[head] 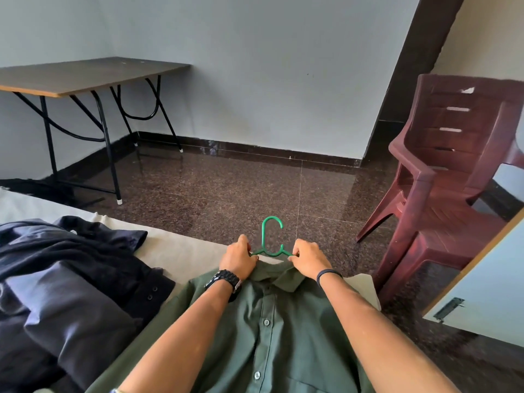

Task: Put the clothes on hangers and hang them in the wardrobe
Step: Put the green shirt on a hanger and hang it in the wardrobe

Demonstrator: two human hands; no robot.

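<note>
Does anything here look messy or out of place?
Only the dark navy clothes, lying crumpled in a heap on the bed's pale sheet. The green buttoned shirt lies flat and neat, green plastic hanger in its collar.

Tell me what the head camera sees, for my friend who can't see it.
Two hands, the left hand and the right hand, grip a green hanger at the collar of a green shirt lying buttoned on a bed. Dark clothes are piled to the left, with a folding table and stacked maroon chairs beyond.
</note>
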